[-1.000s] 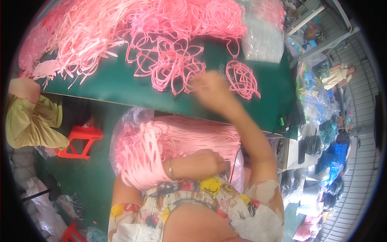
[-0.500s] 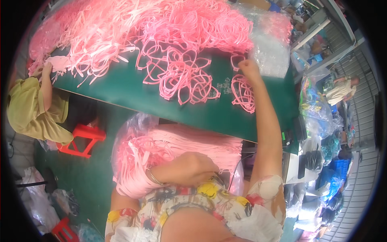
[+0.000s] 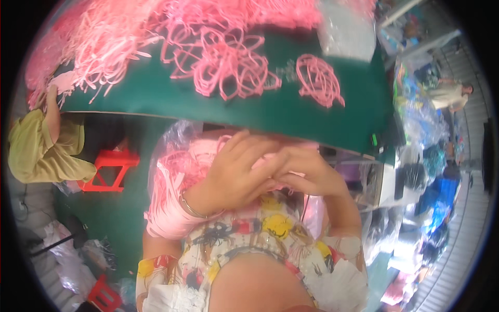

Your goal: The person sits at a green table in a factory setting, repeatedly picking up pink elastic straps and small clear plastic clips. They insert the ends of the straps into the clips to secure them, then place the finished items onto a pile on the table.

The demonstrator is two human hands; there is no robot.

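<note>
Over my lap, my left hand [image 3: 236, 174] and my right hand [image 3: 306, 170] meet, fingers bent and closed around a thin pink strap [image 3: 264, 160] that shows between them. My own fingers hide most of it. Beneath my hands lies a thick bundle of flat pink straps [image 3: 169, 208], draped over my left forearm beside the bracelet. On the green table [image 3: 244, 114] ahead rests a small pile of pink looped straps [image 3: 318, 80]. A larger tangle of pink loops [image 3: 218, 65] is left of it.
Heaped pink straps [image 3: 119, 31] cover the table's far side, beside a clear plastic bag [image 3: 347, 31]. At the left, a co-worker in an olive top [image 3: 31, 140] handles pink pieces near a red stool [image 3: 112, 169]. Bagged goods [image 3: 416, 171] crowd the right.
My right hand has come back from the table to meet my left hand over my lap. A pink loop near the small pile is gone from the table. The view has tilted down.
</note>
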